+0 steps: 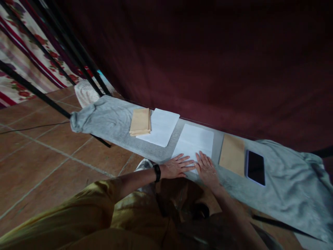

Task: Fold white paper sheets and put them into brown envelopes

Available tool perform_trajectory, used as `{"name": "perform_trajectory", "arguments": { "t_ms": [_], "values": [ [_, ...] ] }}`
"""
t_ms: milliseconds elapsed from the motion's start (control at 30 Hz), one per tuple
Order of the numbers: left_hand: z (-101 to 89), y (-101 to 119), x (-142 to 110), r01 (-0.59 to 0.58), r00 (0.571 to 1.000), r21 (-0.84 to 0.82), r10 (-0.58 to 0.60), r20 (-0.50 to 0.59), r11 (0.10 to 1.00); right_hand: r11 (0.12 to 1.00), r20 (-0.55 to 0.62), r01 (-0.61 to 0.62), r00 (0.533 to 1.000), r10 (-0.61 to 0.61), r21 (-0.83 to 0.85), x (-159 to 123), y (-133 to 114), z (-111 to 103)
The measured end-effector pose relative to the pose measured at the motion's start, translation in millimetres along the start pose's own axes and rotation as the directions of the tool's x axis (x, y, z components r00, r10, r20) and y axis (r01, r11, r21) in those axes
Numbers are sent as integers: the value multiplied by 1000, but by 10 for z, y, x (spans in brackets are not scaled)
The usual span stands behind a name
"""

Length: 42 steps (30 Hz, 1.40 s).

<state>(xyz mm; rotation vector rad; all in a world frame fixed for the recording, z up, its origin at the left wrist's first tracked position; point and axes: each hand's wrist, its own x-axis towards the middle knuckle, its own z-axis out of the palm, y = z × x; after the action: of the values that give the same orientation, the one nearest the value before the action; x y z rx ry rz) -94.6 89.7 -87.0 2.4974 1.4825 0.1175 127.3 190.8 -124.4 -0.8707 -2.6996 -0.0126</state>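
Head view: I log left hand and right hand, fingers spread, six o'clock on white sheet, presumably steadying it against the desk; brown envelope, three o'clock.

Dim light, grey cloth that draped the narrow counter, dark maroon fabric that hung behind its far edge, pale-jointed brown floor tiles that spread past its left end, slender black poles that slanted there before a flowered curtain
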Motion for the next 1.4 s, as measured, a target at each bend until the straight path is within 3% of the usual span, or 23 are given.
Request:
{"name": "perform_trajectory", "arguments": {
  "t_ms": [267,467,567,833,1033,1167,1300,1400],
  "values": [
    [62,-41,-135,-46,991,106,59,-121,993,997,5,-78,997,78,-29,-97,112,47],
    [90,-163,-335,154,965,114,-125,-231,981,989,115,-147,983,146,3,-100,144,-31],
    [91,-214,-381,193,954,116,-159,-254,974,987,203,-153,969,142,41,-79,194,-106],
    [8,-276,-288,189,973,126,-168,-156,974,976,353,-164,930,104,145,31,303,-338],
    [-49,-356,-279,246,965,47,-240,-105,968,960,402,-175,912,75,218,38,396,-361],
    [-116,-416,-286,330,918,-153,-355,-179,931,928,353,-187,933,66,322,38,466,-336],
    [-253,-428,-253,342,818,-428,-489,-303,837,871,272,-216,957,99,442,64,515,-353],
    [-402,-413,-208,307,754,-602,-574,-318,737,838,222,-242,964,148,490,86,511,-382]
  ]
}}
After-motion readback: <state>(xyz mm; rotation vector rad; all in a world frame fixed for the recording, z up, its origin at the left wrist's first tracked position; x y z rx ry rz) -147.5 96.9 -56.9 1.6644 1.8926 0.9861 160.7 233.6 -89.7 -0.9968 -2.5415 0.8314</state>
